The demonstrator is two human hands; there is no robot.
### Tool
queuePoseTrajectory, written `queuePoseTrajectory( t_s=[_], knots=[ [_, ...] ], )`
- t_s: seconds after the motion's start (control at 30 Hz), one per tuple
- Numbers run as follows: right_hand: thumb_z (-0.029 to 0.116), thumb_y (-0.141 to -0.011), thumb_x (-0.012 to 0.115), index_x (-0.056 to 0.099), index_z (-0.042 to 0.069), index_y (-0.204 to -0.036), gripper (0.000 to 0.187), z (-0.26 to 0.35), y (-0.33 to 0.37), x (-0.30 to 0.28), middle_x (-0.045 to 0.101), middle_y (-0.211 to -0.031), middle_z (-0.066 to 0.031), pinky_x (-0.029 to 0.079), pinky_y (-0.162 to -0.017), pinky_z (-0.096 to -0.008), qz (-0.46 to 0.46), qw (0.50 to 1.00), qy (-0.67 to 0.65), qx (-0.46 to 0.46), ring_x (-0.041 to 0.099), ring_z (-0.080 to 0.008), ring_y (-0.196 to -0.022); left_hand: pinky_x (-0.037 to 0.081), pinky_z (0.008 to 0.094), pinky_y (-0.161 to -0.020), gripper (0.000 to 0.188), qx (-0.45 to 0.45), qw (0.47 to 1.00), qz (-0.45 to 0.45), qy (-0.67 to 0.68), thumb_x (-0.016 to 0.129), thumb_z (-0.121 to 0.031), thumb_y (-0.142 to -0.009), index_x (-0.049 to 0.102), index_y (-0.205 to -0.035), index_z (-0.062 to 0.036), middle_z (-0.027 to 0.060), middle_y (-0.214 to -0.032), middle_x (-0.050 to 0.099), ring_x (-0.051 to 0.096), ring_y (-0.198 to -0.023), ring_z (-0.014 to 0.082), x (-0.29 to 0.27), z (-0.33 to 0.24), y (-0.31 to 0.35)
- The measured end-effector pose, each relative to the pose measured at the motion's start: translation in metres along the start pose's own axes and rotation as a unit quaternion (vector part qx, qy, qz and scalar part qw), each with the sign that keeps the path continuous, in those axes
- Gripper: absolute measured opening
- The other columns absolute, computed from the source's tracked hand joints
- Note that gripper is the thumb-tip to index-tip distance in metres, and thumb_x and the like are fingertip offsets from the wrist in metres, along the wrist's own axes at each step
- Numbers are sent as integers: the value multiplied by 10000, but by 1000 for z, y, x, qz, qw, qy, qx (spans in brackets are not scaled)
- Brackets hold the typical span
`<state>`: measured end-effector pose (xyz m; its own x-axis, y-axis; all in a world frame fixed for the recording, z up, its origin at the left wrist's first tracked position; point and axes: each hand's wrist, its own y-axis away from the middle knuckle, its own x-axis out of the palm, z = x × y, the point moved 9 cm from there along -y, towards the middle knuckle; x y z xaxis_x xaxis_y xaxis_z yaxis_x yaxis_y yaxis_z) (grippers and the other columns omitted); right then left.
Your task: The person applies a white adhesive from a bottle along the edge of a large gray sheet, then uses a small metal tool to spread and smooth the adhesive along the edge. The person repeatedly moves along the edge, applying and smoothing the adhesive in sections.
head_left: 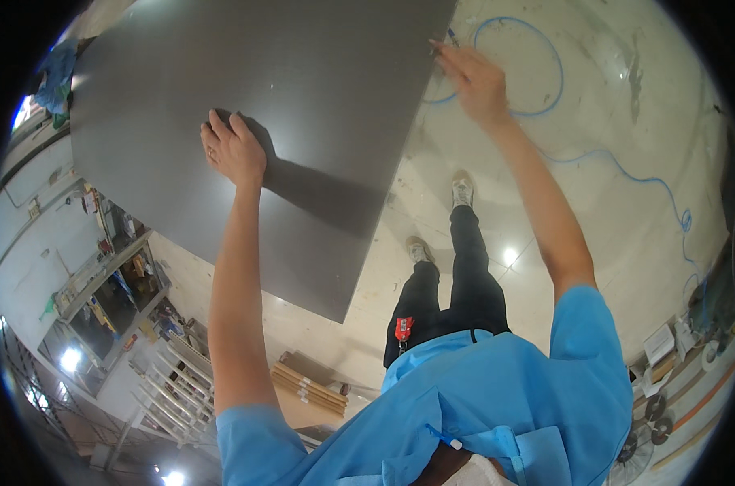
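Observation:
A large flat dark grey panel [319, 97] stretches away in front of me, its right edge running beside my legs. My left hand [236, 150] rests palm down on or just over its surface, the fingers slightly apart, with a ring on one finger and a shadow beside it. At the panel's far right edge is my right hand [477, 81], its fingers drawn together and reaching toward the edge. Something small and dark shows at those fingertips; its kind is too small to tell.
A thin blue hose [562, 69] loops on the pale floor at the right and trails toward clutter at the lower right. Left of the panel stands a workbench with shelves [112, 279]. A rack of white bars [177, 389] and stacked brown boards [307, 389] are at the lower left.

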<state>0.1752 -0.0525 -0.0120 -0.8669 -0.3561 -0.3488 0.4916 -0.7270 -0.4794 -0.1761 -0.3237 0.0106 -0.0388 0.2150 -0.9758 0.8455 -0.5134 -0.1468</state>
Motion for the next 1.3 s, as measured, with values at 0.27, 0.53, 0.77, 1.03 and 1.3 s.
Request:
queuePoseTrajectory(
  t_s=[0.27,0.53,0.77,1.03,1.3],
  knots=[
    [41,-947,765,789,80,-1226,283,94,119,44,749,-918,-66,575,-644,-307,43,999,-4,-13,704,-188,-741,250,513,-1281,634,134,980,3,149,408,-495,-1104,485,-1572,-74,194,-1651,432,336,-1571,369,-3,11,26],
    [34,-938,727,776,64,-1245,312,184,238,81,718,-871,-72,561,-622,-344,41,998,-1,-46,674,-231,-739,186,489,-1312,597,122,991,26,41,333,-463,-1122,423,-1626,-156,110,-1706,377,266,-1608,332,-49,125,161],
    [-18,-862,713,739,27,-1275,416,249,328,114,644,-801,-70,529,-590,-351,79,990,30,-109,623,-220,-689,179,499,-1310,590,134,990,2,49,352,-452,-1115,428,-1623,-163,102,-1695,390,268,-1606,328,-42,130,165],
    [20,-825,716,749,39,-1246,423,295,369,125,672,-845,-60,540,-600,-366,182,970,-9,-162,661,-207,-722,182,506,-1307,582,121,991,5,49,377,-457,-1105,448,-1610,-176,94,-1686,405,282,-1601,320,-42,129,163],
    [52,-921,678,754,56,-1252,340,183,256,88,737,-900,-104,584,-657,-379,55,986,152,-34,698,-304,-778,197,503,-1301,565,133,989,-26,56,420,-447,-1093,477,-1589,-182,89,-1672,427,309,-1590,315,-46,130,166]
  ],
)
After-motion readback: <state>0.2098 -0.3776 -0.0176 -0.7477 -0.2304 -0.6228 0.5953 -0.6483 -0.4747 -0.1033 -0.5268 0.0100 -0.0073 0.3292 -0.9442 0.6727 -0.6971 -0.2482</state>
